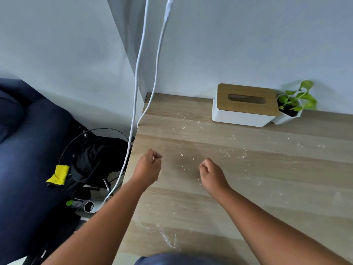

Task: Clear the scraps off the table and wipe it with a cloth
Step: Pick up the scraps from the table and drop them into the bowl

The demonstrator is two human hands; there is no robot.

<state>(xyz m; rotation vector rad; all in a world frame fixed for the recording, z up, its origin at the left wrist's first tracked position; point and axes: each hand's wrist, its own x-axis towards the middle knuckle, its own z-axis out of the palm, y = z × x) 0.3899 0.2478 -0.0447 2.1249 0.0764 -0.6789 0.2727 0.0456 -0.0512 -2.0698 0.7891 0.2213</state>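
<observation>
1. Nearest the body, a smear of white powder streaks the tabletop; leave it for the cloth, since fingers only spread it. No cloth for wiping can be made out on the tabletop.
2. Just beyond it, the left hand hangs over the tabletop's left edge with fingers curled tight, and pale bits show at the fingertips, so it seems to pinch gathered scraps. Keep it closed and level until it is over a bin.
3. Beside it, the right hand is curled the same way above the wood, a speck at its fingertips; what it holds is too small to tell.
4. Farther out, loose crumbs lie scattered right and back. Sweep them toward one pile with the hand's edge instead of picking singly.
5. At the wall stand a tissue box and a potted plant; crumbs lie close before the box, so lift it when wiping.
</observation>
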